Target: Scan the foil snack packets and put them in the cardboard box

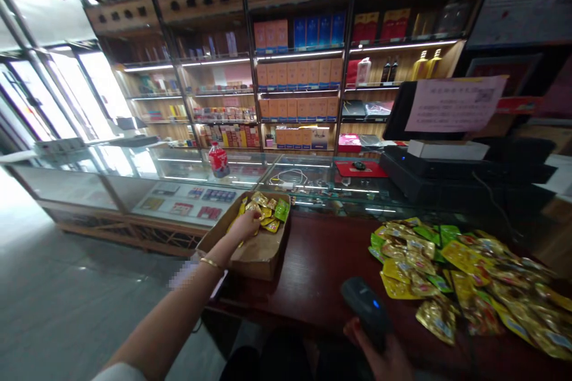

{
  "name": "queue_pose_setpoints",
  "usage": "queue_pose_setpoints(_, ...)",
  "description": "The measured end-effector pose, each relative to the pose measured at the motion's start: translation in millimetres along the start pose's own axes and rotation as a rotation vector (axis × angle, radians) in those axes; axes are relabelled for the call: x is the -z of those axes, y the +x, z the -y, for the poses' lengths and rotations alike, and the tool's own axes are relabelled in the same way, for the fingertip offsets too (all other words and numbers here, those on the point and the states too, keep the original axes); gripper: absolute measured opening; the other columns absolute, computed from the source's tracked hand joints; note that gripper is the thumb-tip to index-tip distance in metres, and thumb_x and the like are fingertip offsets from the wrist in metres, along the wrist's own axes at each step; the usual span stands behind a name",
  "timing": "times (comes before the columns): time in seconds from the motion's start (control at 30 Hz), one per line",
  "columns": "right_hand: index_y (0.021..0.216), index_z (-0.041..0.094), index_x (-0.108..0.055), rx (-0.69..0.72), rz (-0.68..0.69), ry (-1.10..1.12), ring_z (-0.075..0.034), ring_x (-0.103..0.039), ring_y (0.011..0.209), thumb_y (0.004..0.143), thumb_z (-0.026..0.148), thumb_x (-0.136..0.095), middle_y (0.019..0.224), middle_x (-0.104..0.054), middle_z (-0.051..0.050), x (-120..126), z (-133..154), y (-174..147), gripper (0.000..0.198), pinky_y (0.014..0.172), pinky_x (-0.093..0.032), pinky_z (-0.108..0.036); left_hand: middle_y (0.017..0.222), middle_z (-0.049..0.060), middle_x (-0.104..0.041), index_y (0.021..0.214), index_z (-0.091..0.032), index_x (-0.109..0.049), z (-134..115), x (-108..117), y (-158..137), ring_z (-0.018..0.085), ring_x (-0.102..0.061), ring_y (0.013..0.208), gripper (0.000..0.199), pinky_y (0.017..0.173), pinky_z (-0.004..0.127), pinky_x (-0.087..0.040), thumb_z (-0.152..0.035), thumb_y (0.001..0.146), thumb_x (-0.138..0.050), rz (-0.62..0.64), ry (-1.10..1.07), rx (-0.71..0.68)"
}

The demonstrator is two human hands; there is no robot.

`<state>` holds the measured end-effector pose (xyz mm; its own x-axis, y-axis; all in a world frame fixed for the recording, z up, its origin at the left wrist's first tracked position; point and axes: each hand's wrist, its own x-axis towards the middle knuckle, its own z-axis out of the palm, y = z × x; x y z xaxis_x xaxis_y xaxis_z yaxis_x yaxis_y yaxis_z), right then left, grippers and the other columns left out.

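Note:
My left hand reaches into an open cardboard box on the counter. Its fingers are curled at a gold snack packet among several gold, yellow and green ones at the far end of the box. Brown cardboard shows in the near part of the box. In my right hand is a dark handheld barcode scanner with a blue light, held low over the counter's near edge. To the right of the scanner lies a large heap of shiny snack packets, gold, yellow and green.
The dark red wooden counter joins a glass display case. A bottle with a red label, a white cable and a red mat lie beyond. At right stands a monitor with a paper sheet.

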<state>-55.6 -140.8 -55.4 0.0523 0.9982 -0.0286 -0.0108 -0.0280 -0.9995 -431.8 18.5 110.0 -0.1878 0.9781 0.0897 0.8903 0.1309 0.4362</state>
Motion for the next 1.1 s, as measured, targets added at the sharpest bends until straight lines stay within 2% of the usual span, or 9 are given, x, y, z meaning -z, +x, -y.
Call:
queue_pose_setpoints(0.07,0.090,0.021,-0.076,0.046,0.058,-0.017,-0.032,-0.076,0.092,0.070,0.065,-0.075,0.095,-0.081,-0.012,-15.6,16.3,22.1,0.048,0.085,-0.061,-0.039,0.109,0.017,-0.076,0.105,-0.014,-0.070,29.7,2.1,1.4,0.034,-0.070,0.109,0.026,0.095,0.044,-0.052,-0.013,0.080,-0.065,0.049,0.120,0.076)
queue_pose_setpoints(0.13,0.087,0.019,-0.073,0.076,0.103,-0.033,-0.026,-0.076,0.073,0.072,0.064,-0.075,0.085,-0.079,-0.010,-28.1,28.3,43.8,0.048,0.070,-0.060,-0.034,0.110,0.018,-0.075,0.108,-0.013,-0.068,48.2,-3.9,-1.6,0.033,-0.070,0.107,0.028,0.092,0.044,-0.053,-0.014,0.080,-0.067,0.074,0.211,0.131)
queue_pose_setpoints(0.23,0.083,0.020,-0.066,0.071,0.145,0.075,-0.015,-0.061,0.044,0.074,0.062,-0.074,0.063,-0.069,0.000,-36.5,30.1,66.2,0.044,0.048,-0.049,-0.027,0.116,0.018,-0.073,0.116,-0.010,-0.063,62.0,-17.5,-6.4,0.030,-0.070,0.108,0.036,0.092,0.044,-0.054,-0.019,0.082,-0.070,0.090,0.288,0.166)
queue_pose_setpoints(0.37,0.098,0.023,-0.065,0.005,0.164,0.341,-0.011,-0.058,0.049,0.074,0.051,-0.077,0.074,-0.069,0.004,-31.0,18.2,74.9,0.039,0.059,-0.054,-0.030,0.119,0.024,-0.071,0.119,-0.010,-0.062,69.4,-29.0,-2.6,0.035,-0.067,0.115,0.051,0.091,0.039,-0.053,-0.017,0.071,-0.077,0.083,0.309,0.162)
queue_pose_setpoints(0.47,0.102,0.023,-0.065,-0.015,0.182,0.369,-0.011,-0.058,0.051,0.073,0.046,-0.078,0.081,-0.071,0.002,-25.9,18.8,73.8,0.039,0.061,-0.055,-0.031,0.120,0.025,-0.071,0.117,-0.010,-0.063,69.9,-30.8,3.7,0.035,-0.067,0.113,0.049,0.090,0.037,-0.053,-0.017,0.070,-0.075,0.074,0.302,0.166)
queue_pose_setpoints(0.67,0.088,0.021,-0.064,-0.001,0.182,0.296,-0.010,-0.056,0.049,0.074,0.046,-0.075,0.075,-0.069,0.002,-24.9,33.8,71.0,0.031,0.058,-0.053,-0.029,0.113,0.025,-0.072,0.112,-0.007,-0.062,55.6,-24.5,2.4,0.034,-0.070,0.102,0.035,0.081,0.041,-0.053,-0.032,0.088,-0.059,-0.003,0.310,0.198)
queue_pose_setpoints(0.83,0.109,0.020,-0.064,-0.026,0.174,0.271,-0.009,-0.053,0.047,0.073,0.047,-0.076,0.071,-0.065,0.005,-23.7,32.1,74.5,0.046,0.056,-0.051,-0.028,0.110,0.025,-0.072,0.113,-0.008,-0.061,41.8,-16.1,-2.4,0.035,-0.069,0.100,0.036,0.078,0.041,-0.051,-0.035,0.090,-0.053,-0.110,0.311,0.223)
queue_pose_setpoints(0.93,0.114,0.018,-0.064,-0.008,0.177,0.264,-0.008,-0.053,0.047,0.073,0.045,-0.078,0.070,-0.064,0.006,-24.0,31.3,75.7,0.051,0.056,-0.051,-0.027,0.106,0.020,-0.073,0.121,-0.011,-0.057,30.8,-3.1,-8.6,0.034,-0.069,0.098,0.037,0.080,0.039,-0.050,-0.032,0.090,-0.051,-0.283,0.237,0.185)
queue_pose_setpoints(1.1,0.114,0.018,-0.064,0.003,0.178,0.294,-0.007,-0.052,0.046,0.076,0.044,-0.077,0.069,-0.063,0.007,-24.7,30.4,76.8,0.048,0.058,-0.053,-0.028,0.101,0.011,-0.072,0.123,-0.015,-0.055,-17.6,6.2,-45.1,0.025,-0.068,0.091,0.035,0.084,0.033,-0.050,-0.029,0.091,-0.052,-0.632,-0.163,-0.106)
